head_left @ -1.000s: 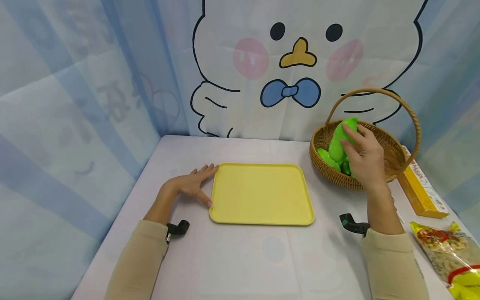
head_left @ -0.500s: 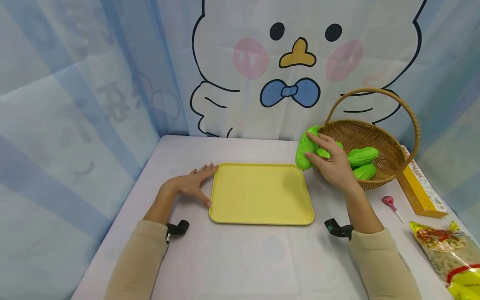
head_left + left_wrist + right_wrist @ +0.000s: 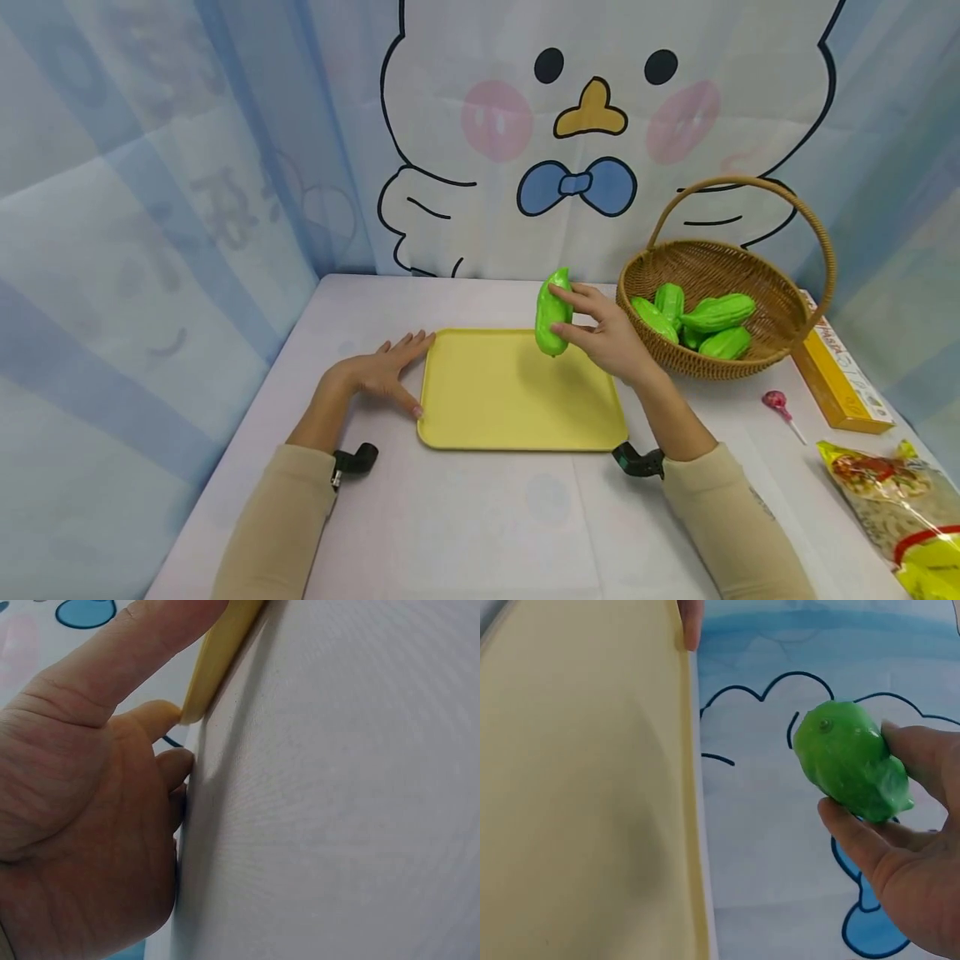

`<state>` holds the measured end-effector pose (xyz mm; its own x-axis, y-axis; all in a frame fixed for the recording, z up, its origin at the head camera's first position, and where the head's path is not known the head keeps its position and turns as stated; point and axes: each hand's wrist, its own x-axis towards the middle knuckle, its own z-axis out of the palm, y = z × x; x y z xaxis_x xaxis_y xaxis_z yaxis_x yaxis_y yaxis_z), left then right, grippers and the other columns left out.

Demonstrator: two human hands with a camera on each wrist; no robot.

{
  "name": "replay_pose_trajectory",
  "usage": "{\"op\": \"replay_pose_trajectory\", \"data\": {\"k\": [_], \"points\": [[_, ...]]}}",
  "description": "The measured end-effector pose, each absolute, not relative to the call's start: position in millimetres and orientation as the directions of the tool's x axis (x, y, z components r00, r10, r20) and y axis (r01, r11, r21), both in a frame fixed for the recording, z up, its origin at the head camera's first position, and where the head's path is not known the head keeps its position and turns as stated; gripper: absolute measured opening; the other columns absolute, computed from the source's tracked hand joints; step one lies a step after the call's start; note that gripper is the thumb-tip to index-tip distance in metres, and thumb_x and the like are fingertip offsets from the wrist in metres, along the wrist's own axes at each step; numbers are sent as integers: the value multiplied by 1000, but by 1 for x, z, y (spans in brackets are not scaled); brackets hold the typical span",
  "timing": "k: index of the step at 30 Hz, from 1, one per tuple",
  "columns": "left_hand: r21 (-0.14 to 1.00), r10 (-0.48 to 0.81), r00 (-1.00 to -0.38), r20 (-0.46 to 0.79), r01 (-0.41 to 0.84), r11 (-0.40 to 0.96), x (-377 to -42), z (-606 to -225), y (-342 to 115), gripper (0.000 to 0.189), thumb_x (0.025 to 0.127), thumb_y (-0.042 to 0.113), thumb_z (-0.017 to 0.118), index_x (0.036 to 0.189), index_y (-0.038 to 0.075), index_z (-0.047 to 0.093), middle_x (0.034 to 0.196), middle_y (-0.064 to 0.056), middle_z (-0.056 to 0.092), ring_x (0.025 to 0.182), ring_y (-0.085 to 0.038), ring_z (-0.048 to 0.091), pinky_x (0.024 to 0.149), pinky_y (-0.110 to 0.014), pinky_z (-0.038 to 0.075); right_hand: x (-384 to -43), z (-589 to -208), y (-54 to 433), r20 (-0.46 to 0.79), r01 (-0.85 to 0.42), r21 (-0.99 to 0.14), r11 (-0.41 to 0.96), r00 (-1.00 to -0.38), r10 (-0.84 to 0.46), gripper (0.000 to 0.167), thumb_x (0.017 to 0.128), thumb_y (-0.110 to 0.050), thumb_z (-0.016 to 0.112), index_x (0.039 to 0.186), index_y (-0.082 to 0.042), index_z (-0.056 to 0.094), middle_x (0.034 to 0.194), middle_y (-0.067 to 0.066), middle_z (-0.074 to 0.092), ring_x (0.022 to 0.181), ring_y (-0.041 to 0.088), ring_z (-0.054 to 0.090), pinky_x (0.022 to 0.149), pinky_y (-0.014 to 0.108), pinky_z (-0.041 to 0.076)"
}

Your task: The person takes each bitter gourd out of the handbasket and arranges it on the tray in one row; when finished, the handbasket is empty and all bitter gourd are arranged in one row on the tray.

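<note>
My right hand pinches a bright green, bumpy toy bitter melon between thumb and fingers. The melon is upright with its tapered end up, above the far right part of a yellow tray. In the right wrist view, the melon shows its rounded end with a small stub, clear of the tray. My left hand lies spread at the tray's left side, its thumb and index fingertip touching the edge. The left wrist view shows the thumb of this hand at the tray's corner.
A wicker basket with a tall handle stands at the back right, holding several more green bitter melons. Right of it lie a yellow pasta box, a pink lollipop and a noodle bag. A cartoon curtain hangs behind.
My right hand has lifted the bitter melon out of the basket and carried it left, over the tray. The left hand stays at the tray's edge.
</note>
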<state>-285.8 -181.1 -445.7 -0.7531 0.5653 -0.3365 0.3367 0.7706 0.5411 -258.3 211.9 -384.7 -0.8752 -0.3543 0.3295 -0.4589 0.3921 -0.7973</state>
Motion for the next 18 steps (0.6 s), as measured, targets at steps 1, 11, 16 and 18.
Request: {"op": "replay_pose_trajectory", "data": {"k": [1, 11, 16, 18], "points": [[538, 564, -754, -336, 338, 772, -286, -446, -181, 141, 69, 57, 93, 169, 23, -1, 176, -11, -8, 163, -32, -11, 131, -58, -5, -259, -385, 207, 310, -445, -810, 381, -877, -367, 61, 98, -9, 72, 155, -15, 51, 164, 14, 39, 141, 37, 50, 101, 30, 57], [546, 564, -753, -338, 332, 769, -286, -447, -182, 142, 67, 59, 93, 169, 25, -1, 177, -8, -8, 163, -30, -12, 131, -57, -7, -262, -387, 171, 189, -350, -883, 313, -874, -447, 69, 95, -5, 75, 158, -18, 48, 162, 11, 40, 142, 38, 48, 108, 51, 54], [546, 562, -752, -344, 327, 772, -286, -445, -182, 142, 68, 58, 92, 169, 24, -1, 177, -7, -9, 163, -29, -13, 131, -57, -7, -261, -390, 155, 171, -353, -871, 342, -870, -463, 68, 95, -8, 75, 157, -18, 48, 160, 12, 44, 141, 41, 51, 106, 53, 55], [540, 560, -751, -350, 326, 776, -286, -445, -182, 142, 68, 59, 92, 169, 25, -1, 177, -7, -9, 163, -29, -13, 131, -58, -7, -261, -392, 149, 163, -352, -868, 350, -868, -469, 68, 95, -9, 76, 157, -17, 48, 160, 12, 45, 140, 40, 53, 106, 52, 55]]}}
